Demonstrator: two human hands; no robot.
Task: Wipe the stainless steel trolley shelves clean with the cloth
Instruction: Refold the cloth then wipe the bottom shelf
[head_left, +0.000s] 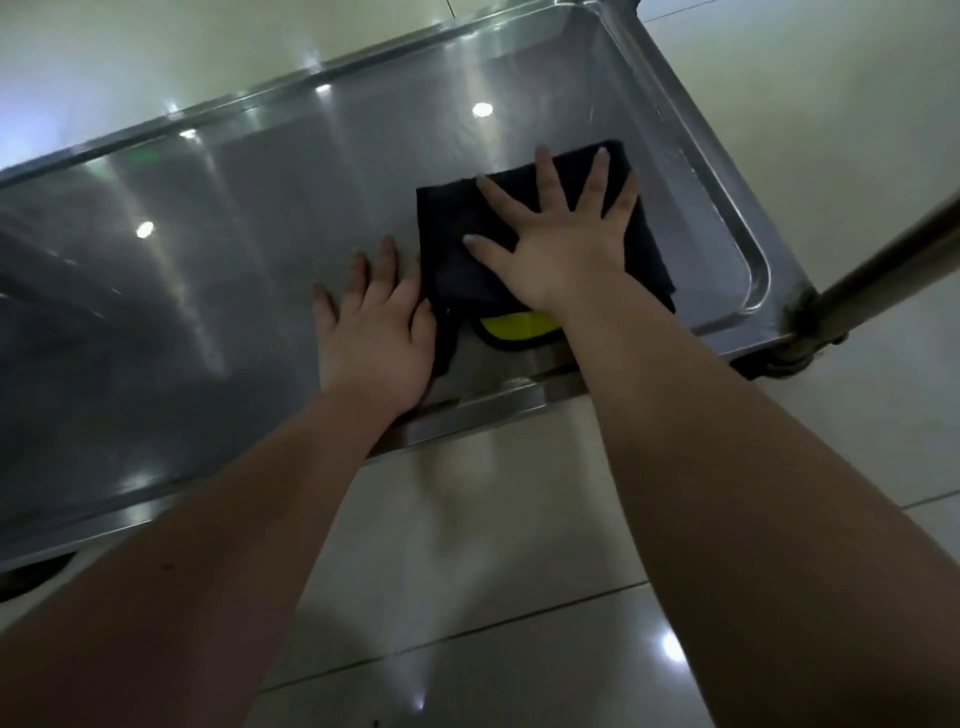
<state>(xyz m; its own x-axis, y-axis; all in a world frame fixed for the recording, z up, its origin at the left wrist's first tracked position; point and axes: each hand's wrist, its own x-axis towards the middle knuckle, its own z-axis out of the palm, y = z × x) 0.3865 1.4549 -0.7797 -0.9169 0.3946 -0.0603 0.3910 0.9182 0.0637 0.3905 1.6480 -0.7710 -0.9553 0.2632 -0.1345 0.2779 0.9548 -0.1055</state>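
The wiping looks to be under way on the trolley shelf (234, 249), with the dark cloth (457, 234) lying flat near its right end. The right hand (558, 244) presses on the cloth, fingers spread straight. The left hand (371, 332) rests flat on the bare steel just beside it, gripping nothing. Next, I'd guess, comes a sweep left across the unwiped stretch.

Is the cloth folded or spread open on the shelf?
Folded: the dark cloth lies in layers, a yellow face peeking out below the right hand.
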